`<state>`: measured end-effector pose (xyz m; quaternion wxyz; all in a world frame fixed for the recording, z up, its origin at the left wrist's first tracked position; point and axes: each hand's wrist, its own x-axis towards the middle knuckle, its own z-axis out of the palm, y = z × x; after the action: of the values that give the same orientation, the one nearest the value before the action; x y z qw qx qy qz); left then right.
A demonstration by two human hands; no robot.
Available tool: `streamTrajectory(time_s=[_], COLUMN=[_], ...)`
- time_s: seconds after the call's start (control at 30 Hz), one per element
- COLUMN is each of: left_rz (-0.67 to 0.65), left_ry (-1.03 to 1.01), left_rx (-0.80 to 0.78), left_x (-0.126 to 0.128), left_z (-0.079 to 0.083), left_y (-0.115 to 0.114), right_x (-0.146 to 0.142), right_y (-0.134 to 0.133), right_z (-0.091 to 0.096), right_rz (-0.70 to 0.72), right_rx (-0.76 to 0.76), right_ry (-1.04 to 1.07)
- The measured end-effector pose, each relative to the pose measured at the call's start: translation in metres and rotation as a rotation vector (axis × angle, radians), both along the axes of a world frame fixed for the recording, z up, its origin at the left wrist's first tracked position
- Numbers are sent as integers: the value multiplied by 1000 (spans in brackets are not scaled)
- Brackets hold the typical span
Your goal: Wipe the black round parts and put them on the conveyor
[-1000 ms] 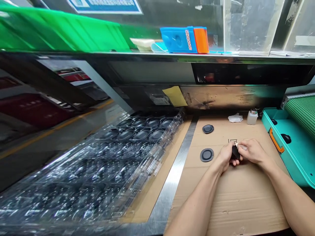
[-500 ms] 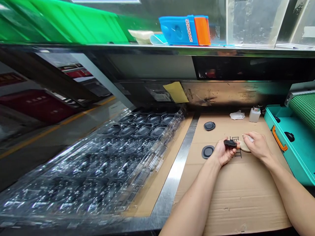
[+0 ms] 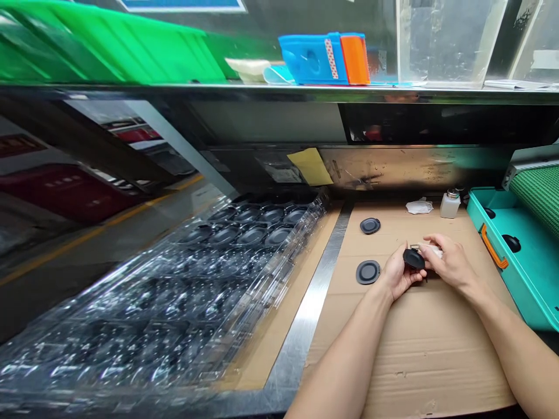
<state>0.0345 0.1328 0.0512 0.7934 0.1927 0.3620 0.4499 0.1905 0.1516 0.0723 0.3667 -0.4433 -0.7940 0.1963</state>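
Observation:
My left hand (image 3: 398, 274) holds a small black round disc (image 3: 413, 259) by its edge, tilted, above the cardboard sheet (image 3: 419, 343). My right hand (image 3: 449, 265) is closed on a small white cloth or pad (image 3: 433, 249) and presses it against the disc. Two more black discs lie flat on the cardboard to the left: one near (image 3: 367, 272) and one farther back (image 3: 370, 225).
A stack of clear plastic trays (image 3: 183, 291) with black discs in their pockets fills the left. A teal bin (image 3: 515, 256) with an orange handle stands at the right. A white bottle (image 3: 449, 204) and crumpled wipe (image 3: 418, 207) sit at the back. A shelf (image 3: 279, 93) overhangs.
The hands came apart half a second ago, the disc held flat, then closed again. Now the disc is tilted and the right hand's pad is against it.

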Motion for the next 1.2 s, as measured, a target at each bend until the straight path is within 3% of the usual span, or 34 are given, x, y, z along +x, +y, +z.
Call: streamTrajectory(time_s=[0.2,0.43,0.57,0.73,0.83,0.9,1.07,1.13,1.2], left_rz=[163,168,218,202,184,208,273,305,345], left_ry=[237,278,238,-29,-164,-203,-286,-307,-303], left_rx=[212,279,210,10,-42,0,174,211,227], left_x=[17,16,11,-3,-10,-12,-19,-22,-22], left_z=[-7,-9,-4,9,15,19,21,18,15], left_y=[-5,-6,-5,-1,-1,-1,-2,0,2], right_x=[-9,-8,2,31,42,44,39,36,29], right_y=[-8,-6,1,20,25,22,15,15,14], right_z=[-9,-12,-7,0,2,4,3,1,0], right_rz=[-1,-17,-108,-379,-454,-385,145,149,30], right_rx=[76,62,40,77,79,101,-26,-29,22], right_ry=[-117,-185,-275,-347,-490,-563,-658,-642,-521])
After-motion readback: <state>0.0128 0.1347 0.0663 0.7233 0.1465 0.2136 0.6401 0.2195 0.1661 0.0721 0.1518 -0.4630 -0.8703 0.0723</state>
